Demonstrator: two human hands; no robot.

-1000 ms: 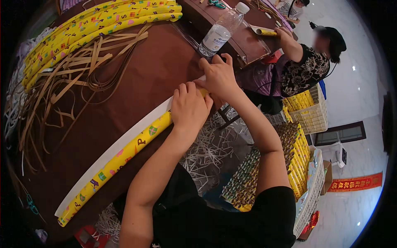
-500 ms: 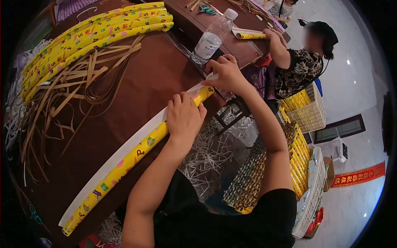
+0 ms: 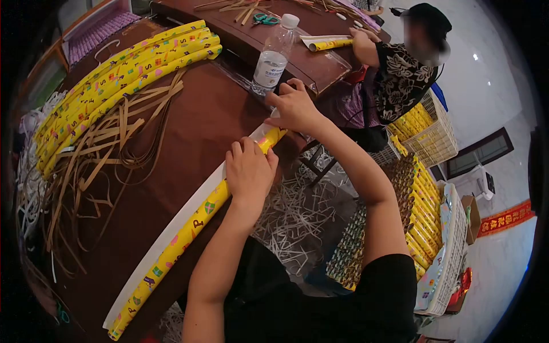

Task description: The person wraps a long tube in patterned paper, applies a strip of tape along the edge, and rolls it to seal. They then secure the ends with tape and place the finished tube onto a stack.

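Left hand (image 3: pixel 250 168) now slid down the yellow roll (image 3: pixel 189 226), fingers clenched over it on the brown surface (image 3: pixel 189 123); right hand (image 3: pixel 291 106) pinching the roll's end below the water bottle (image 3: pixel 272 54). Rolling tighter, probably.

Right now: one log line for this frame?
left hand: pressing wrapping-paper roll | right hand: pinching roll's far end | table: finished rolls, water bottle

Glossy yellow printed paper roll (image 3: pixel 189 228) w/ matt white paper edge under left-hand fingers (image 3: pixel 243 154), on smooth brown wood tabletop (image 3: pixel 189 131).
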